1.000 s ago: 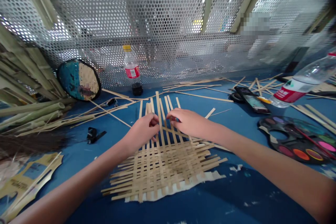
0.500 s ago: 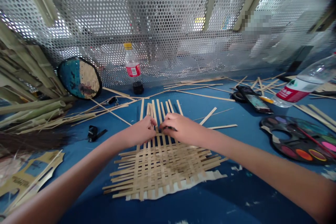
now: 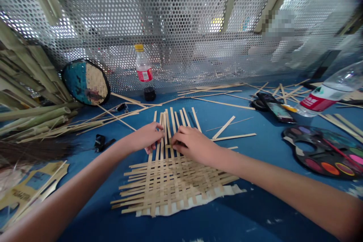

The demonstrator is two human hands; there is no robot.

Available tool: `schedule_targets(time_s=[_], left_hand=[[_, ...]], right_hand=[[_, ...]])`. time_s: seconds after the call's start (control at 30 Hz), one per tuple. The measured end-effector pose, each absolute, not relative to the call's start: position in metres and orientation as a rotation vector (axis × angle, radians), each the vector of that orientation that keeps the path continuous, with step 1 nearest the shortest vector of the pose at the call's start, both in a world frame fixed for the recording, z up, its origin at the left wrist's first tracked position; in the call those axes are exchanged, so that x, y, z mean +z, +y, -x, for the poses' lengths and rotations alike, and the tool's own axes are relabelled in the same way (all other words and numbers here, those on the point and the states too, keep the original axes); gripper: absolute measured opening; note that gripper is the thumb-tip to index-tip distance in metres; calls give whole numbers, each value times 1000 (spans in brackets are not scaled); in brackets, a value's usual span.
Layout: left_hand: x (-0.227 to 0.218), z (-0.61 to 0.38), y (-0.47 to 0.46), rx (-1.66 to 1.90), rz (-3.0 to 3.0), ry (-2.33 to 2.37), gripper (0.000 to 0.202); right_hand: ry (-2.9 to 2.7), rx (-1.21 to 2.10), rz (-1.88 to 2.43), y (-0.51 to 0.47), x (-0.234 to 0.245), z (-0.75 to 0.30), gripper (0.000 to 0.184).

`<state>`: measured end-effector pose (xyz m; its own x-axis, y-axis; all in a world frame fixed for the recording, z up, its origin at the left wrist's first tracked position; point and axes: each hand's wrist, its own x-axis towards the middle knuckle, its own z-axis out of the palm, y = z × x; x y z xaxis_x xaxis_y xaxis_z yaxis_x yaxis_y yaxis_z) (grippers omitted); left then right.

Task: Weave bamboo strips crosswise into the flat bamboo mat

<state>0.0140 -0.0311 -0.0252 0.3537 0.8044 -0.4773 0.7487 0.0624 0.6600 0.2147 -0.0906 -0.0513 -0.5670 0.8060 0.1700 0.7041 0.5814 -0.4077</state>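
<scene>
A woven mat of flat bamboo strips (image 3: pixel 170 181) lies on the blue table, its crosswise strips tight near me and its lengthwise ends fanning out loose at the far side. My left hand (image 3: pixel 147 137) is over the left lengthwise strips, fingers apart and slightly bent, apparently gripping nothing. Beside it, my right hand (image 3: pixel 193 143) has its fingers closed on a crosswise bamboo strip (image 3: pixel 168 146) among the lengthwise ones. What looks like that strip's far end sticks out past my right wrist. Whitish backing (image 3: pixel 198 199) shows beneath the mat's near edge.
Loose bamboo strips (image 3: pixel 224 102) are scattered behind the mat. A cola bottle (image 3: pixel 144 73) stands by the perforated metal screen (image 3: pixel 181 15). At right are a phone (image 3: pixel 276 107), a large plastic bottle (image 3: pixel 323 98) and a paint palette (image 3: pixel 314 151). Bamboo poles (image 3: pixel 34 121) lie at left.
My left hand has moved left, away from the right hand, and its fingers have spread. My right hand stays near the same spot, and a strip end now shows beyond its wrist.
</scene>
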Motion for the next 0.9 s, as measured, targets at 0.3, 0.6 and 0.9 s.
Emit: schedule_targets(time_s=[0.3,0.6,0.9], left_hand=[[-14,-7,-29,104,-1480,1093,26],[-15,4,-25,124,-1438,908,25],[-17,-1,-25,23,-1641,954,18]], right_hand=[[-2399,467,1309,-90,-52,-212,16],[-2368,531,1370,-89,-49,-211,15],[-2333,548,1378,-88,-57,-209,15]])
